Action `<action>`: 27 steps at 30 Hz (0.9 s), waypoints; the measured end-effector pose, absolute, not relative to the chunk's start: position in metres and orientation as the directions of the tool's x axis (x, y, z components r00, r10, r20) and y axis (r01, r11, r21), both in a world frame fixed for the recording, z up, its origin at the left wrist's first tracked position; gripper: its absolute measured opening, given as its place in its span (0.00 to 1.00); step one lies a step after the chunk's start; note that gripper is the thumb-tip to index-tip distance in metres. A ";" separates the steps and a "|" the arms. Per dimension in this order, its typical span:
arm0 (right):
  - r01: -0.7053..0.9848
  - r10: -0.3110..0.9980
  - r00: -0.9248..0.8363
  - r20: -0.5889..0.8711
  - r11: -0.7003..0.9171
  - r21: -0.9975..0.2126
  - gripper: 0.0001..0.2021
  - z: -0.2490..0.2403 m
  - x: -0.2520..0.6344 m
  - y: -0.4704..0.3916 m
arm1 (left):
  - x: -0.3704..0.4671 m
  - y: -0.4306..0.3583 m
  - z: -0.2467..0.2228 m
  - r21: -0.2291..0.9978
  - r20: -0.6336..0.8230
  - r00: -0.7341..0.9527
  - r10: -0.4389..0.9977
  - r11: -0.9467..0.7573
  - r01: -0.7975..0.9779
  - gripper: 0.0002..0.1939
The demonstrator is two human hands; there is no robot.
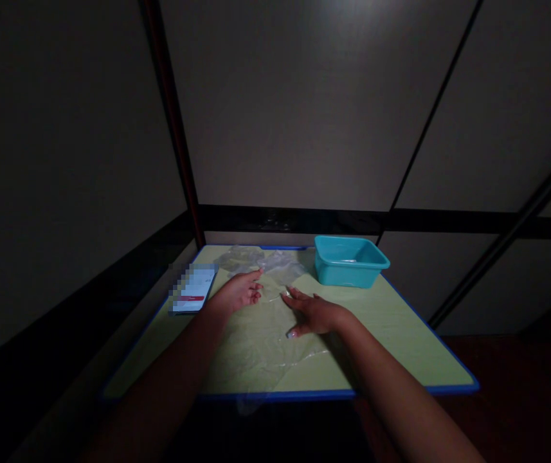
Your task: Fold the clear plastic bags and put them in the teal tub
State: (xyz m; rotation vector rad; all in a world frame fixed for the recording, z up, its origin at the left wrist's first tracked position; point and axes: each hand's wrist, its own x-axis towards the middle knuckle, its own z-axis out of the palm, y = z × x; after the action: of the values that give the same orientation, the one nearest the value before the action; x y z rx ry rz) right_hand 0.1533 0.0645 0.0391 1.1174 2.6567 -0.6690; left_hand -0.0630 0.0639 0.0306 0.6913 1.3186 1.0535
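A clear, crinkled plastic sheet or bag (260, 350) lies spread over the middle of the table, its near end hanging past the front edge. My right hand (316, 314) rests on it palm down, fingers apart. Over its left part is my left hand (245, 290), turned sideways with the fingers loosely curled and apart, holding nothing that I can see. Whether the left hand touches the plastic I cannot tell. More crumpled clear plastic (282, 265) lies beyond both hands, toward the back edge; whether it is one piece with the rest is unclear.
A turquoise plastic basin (350, 275) stands at the back right of the light green table (400, 347), which has a blue rim. A phone with a lit screen (195, 286) lies at the left edge. Panelled walls (285, 116) close in behind and to the left.
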 end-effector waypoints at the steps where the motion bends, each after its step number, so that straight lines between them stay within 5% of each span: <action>1: 0.712 0.631 -0.702 -0.330 0.615 -0.338 0.50 0.039 0.153 0.065 | -0.062 0.064 0.031 0.895 -0.417 -0.093 0.904 0.391 -0.213 0.13; 5: 0.713 0.635 -0.701 -0.324 0.612 -0.343 0.51 0.038 0.153 0.065 | -0.060 0.064 0.031 0.918 -0.367 -0.138 0.920 0.335 -0.211 0.17; 17: 0.706 0.630 -0.708 -0.319 0.614 -0.354 0.52 0.036 0.155 0.068 | -0.056 0.065 0.025 0.875 -0.328 0.099 0.939 0.342 -0.342 0.13; 27: 0.683 0.600 -0.730 -0.326 0.652 -0.330 0.51 0.036 0.155 0.070 | -0.054 0.061 0.019 0.972 -0.226 0.068 0.972 0.229 -0.047 0.17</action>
State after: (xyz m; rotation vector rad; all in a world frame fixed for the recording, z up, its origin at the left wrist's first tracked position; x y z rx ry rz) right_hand 0.1546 0.0700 0.0361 1.0530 2.6808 -0.6506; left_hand -0.0536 0.0606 0.0188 1.0287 1.2244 1.0207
